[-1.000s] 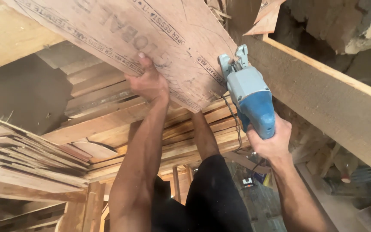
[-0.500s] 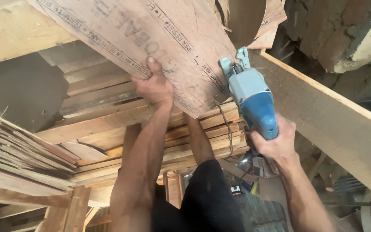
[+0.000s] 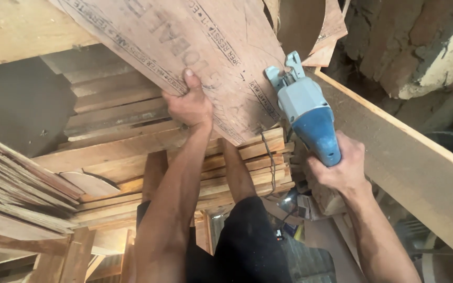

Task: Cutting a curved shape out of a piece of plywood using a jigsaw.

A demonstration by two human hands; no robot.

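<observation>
The left hand (image 3: 191,105) is clamped on the near edge of a brown plywood sheet (image 3: 184,36), thumb on the printed face and fingers curled under it, holding the sheet tilted so its near corner lies on a stack of wooden slats (image 3: 184,173). The right hand (image 3: 336,170) has its grip wrapped tight round the blue handle of a grey-and-blue power saw (image 3: 308,112), whose front end meets the sheet's right edge just beside the printed border. A dark cord (image 3: 271,157) hangs down from the saw in front of the slats. Compared with the pictures from a second and half a second ago, the left hand has crept a little farther along the sheet edge toward the right, and the saw sits in much the same place against the sheet, with the right wrist a shade lower; the view itself has shifted somewhat, so part of that may be the head moving. Judging from this, the sheet is being steadied and the tool kept at its edge. Thin offcuts (image 3: 17,183) are piled at the near left, a long plank (image 3: 420,157) runs along the right, and a rough brick wall (image 3: 394,47) stands far right.
</observation>
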